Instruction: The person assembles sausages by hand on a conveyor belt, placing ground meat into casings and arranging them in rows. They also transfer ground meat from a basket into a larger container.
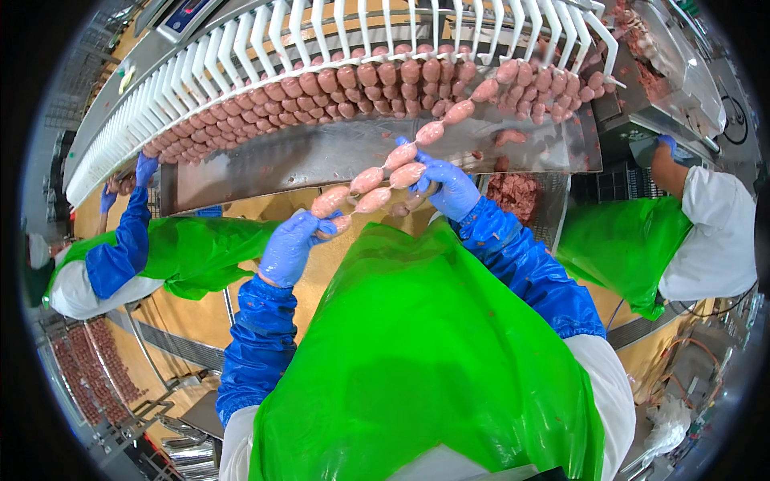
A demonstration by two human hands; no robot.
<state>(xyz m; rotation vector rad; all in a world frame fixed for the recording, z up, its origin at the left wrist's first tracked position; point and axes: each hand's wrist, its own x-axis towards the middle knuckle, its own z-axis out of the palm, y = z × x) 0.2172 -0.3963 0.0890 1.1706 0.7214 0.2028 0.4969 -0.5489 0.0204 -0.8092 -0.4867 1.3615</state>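
Two strands of a pink sausage chain (370, 179) stretch between the person's hands in the head view; the left hand (290, 242), in a blue glove, rises from a blue sleeve (261, 325), its fingers curled in and clasped on the chain's lower-left end; the right hand (451, 188), also gloved, reaches farther forward and slants inward, gripping the near strand at a sausage's end, one fingertip showing past the far strand; that far strand climbs rightward, over a metal tray (297, 154), to sausages hung on a white pronged rack (385, 58).

The sausages cover parts of the fingers of both hands; darker links (405, 207) below the right hand are partly blocked from sight, and whether they join the chain is hard to tell; a green apron (425, 345) runs off the bottom edge; co-workers at left (120, 252) and right (710, 216) appear small and bent near the rim; a device (183, 19) at top left is cut off, the marks on its lit display too small to make out.
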